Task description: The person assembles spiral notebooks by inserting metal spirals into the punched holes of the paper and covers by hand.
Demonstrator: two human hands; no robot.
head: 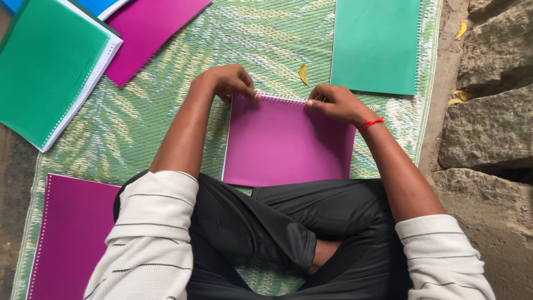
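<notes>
- Purple notebook [288, 141]: flat on the mat [166, 105], directly ahead of the crossed legs, white spiral [280, 98] along the far edge.
- Left hand [230, 80]: at the spiral's left end, fingers curled, fingertips pinching the wire at the notebook's far left corner.
- Right hand [333, 103]: at the spiral's right end, fingers bent, tips pinching the wire; red thread [371, 123] around the wrist.
- Notebook body: below and between both hands, nearer the lap than the fingers.
- Green notebook [376, 44]: on the mat, beyond the right hand, apart from it.
- Yellow leaf [303, 74]: between the hands, just beyond the spiral.
- Further covers: green stack [47, 66] far left, purple [150, 30] beside it, another purple [69, 233] by the left elbow.
- Stone [488, 128]: off the mat's right edge.
</notes>
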